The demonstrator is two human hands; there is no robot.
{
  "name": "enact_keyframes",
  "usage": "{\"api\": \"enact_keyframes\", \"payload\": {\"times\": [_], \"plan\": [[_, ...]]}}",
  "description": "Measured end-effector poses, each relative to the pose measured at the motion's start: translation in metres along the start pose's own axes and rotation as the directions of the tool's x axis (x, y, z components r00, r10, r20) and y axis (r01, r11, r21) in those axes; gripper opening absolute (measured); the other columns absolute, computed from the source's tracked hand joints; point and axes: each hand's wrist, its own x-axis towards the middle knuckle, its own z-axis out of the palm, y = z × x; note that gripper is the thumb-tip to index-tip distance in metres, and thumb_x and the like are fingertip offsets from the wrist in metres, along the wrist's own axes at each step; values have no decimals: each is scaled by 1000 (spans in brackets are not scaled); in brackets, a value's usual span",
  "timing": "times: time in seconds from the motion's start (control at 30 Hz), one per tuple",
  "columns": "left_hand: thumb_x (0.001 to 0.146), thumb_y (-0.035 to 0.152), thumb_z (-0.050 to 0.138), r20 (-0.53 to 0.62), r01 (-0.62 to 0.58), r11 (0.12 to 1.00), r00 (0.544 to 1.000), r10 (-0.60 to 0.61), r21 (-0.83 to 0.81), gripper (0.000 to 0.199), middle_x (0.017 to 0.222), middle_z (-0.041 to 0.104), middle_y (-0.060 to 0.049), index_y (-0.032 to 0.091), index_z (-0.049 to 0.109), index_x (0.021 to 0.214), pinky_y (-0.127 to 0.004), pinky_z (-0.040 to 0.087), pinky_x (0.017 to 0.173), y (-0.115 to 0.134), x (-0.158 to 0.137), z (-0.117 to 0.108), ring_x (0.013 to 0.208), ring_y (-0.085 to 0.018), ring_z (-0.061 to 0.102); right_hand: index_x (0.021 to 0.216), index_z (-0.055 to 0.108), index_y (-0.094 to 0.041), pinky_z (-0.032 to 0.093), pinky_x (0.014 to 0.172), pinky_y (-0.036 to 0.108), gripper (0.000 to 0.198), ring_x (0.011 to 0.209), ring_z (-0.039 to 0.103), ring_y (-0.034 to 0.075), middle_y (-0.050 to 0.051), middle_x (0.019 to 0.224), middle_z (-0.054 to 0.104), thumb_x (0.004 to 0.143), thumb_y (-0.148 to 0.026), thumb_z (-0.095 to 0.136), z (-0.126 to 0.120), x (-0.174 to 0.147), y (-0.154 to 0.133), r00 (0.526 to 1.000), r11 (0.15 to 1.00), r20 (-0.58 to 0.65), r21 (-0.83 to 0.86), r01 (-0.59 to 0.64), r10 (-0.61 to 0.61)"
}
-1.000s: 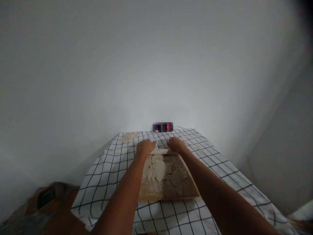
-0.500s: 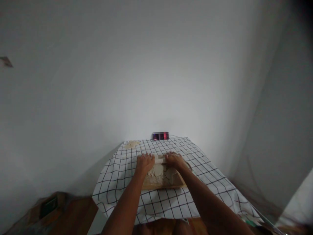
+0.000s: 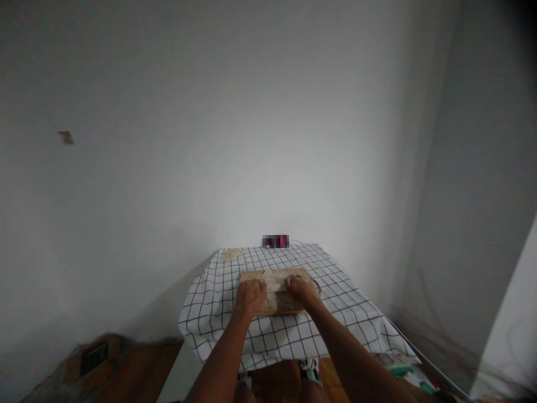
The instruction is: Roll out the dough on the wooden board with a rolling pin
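A pale rolling pin (image 3: 276, 285) lies crosswise on a wooden board (image 3: 248, 275), over a thin, flattened layer of what looks like dough (image 3: 273, 275). My left hand (image 3: 251, 292) is closed over the pin's left end. The right end is under my right hand (image 3: 300, 286), its fingers curled down around it. Between the hands the middle of the pin shows, and both ends are hidden. More of the cracked, pale layer covers the board on the near side of the pin.
A white checked cloth (image 3: 344, 305) covers the table. Pale powder or dough (image 3: 232, 254) lies at its back left. A blurred dark and red object (image 3: 276, 241) stands at the back against the white wall (image 3: 268, 140). A box (image 3: 93, 358) sits low at the left.
Both hands have drawn the rolling pin toward me, from the board's far edge to about its middle. The board's far edge now shows. The camera view has shifted a little.
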Motion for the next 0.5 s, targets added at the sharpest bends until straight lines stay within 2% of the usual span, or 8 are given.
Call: {"api": "enact_keyframes", "payload": {"times": [0.1, 0.23, 0.37, 0.5], "plan": [[109, 39, 50, -19, 8, 1000, 1000, -8, -14, 33, 119, 82, -12, 24, 80, 113, -45, 55, 110, 3, -16, -1, 119, -30, 75, 122, 78, -19, 55, 104, 39, 38, 125, 73, 29, 18, 130, 79, 104, -12, 46, -3, -14, -7, 1000, 1000, -10, 13, -4, 4], [109, 35, 48, -73, -4, 999, 997, 2, -41, 36, 138, 78, -9, 26, 76, 130, -48, 51, 120, 4, -38, 4, 135, -29, 69, 121, 78, -16, 48, 116, 38, 33, 128, 72, 27, 19, 130, 79, 105, -13, 49, -9, -34, -13, 999, 999, -23, 24, 33, -33], [109, 31, 43, -116, -10, 997, 993, 1, -81, 44, 147, 74, -11, 23, 74, 140, -56, 46, 126, 4, -53, 11, 146, -32, 61, 119, 78, -18, 44, 122, 39, 38, 133, 69, 25, 15, 133, 79, 106, -12, 43, -13, -51, -15, 998, 998, -26, 20, 56, -56], [108, 32, 44, -107, -5, 995, 994, -5, -96, 47, 153, 70, -10, 22, 71, 146, -57, 45, 126, 8, -67, 10, 150, -35, 57, 124, 78, -20, 44, 122, 41, 42, 137, 67, 25, 14, 141, 76, 107, -14, 39, -11, -66, -16, 997, 998, -64, 48, 42, -39]]}}
